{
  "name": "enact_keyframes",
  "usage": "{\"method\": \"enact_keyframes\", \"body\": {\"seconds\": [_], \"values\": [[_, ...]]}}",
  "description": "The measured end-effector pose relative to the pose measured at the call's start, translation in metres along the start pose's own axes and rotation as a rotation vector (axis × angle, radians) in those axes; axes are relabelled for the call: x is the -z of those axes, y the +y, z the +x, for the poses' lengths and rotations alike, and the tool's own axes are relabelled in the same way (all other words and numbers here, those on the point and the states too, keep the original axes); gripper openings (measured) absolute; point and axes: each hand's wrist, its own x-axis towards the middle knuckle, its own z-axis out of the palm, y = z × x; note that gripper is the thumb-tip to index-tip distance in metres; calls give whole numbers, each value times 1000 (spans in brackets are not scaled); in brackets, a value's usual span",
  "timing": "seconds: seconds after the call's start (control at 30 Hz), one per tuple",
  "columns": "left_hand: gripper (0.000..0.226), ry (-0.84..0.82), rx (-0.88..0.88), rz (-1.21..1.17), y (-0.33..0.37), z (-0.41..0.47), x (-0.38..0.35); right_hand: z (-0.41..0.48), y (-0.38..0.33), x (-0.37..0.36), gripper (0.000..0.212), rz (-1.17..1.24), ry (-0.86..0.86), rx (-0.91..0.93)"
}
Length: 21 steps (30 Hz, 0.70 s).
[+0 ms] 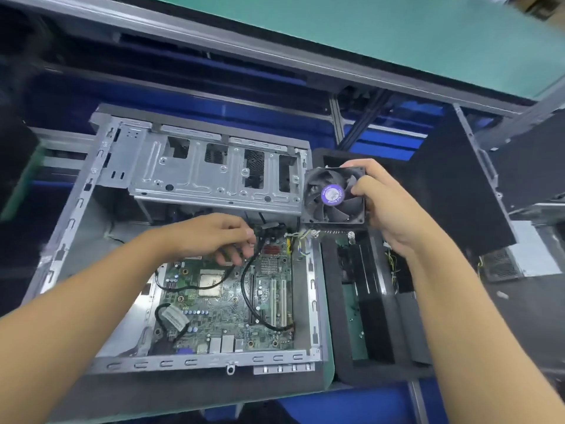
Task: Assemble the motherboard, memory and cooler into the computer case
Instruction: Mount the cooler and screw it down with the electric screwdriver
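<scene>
The left hand reaches in over the open grey sheet-metal computer case from the near left, forearm stretched across the case's left wall. Its palm faces down and its fingers are curled together, pinching the upper end of a thin black cable that loops down across the board (the exact point of the pinch is hidden under the fingertips). The right hand is raised at the case's far right corner and grips the black square fan cooler with a round purple label. Its thumb lies on the fan's face beside the label and its fingers wrap round the right and far edges. The cooler hangs tilted, clear of the board, above the gap between the case and the tray beside it, with its finned metal base and screws showing underneath.

The green printed motherboard lies flat in the case floor, its square silver processor socket uncovered just below the left hand. A second black cable crosses that socket. The grey perforated drive cage spans the far end of the case, close behind both hands. Right of the case sits a black foam tray holding dark parts. A dark foam panel stands behind the right wrist.
</scene>
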Motion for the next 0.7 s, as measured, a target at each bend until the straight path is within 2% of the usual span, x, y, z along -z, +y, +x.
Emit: {"method": "enact_keyframes", "body": {"seconds": [0.1,0.17,0.27,0.3,0.37,0.43,0.57,0.63,0.7], "values": [[44,-36,-92,-68,14,-3,-4,-6,-9,-17,41,15,-6,42],[54,-40,-131,-193,21,-6,-7,-9,-15,-30,39,45,-33,59],[85,-109,-185,-379,30,-12,-9,-13,-17,-48,42,102,-74,76],[81,-123,-235,-411,32,-15,-10,-15,-17,-54,42,116,-91,81],[55,-83,-307,-462,37,-21,-8,-16,-16,-65,43,156,-121,74],[36,-18,-308,-488,40,-29,-3,-16,-13,-74,43,207,-167,58],[34,54,-271,-383,31,-49,11,-20,-14,-85,35,217,-330,-28],[36,83,-230,-344,23,-58,18,-24,-19,-90,42,-23,-388,-49],[39,93,-166,-316,17,-66,25,-27,-25,-98,72,-412,-421,-6]]}}
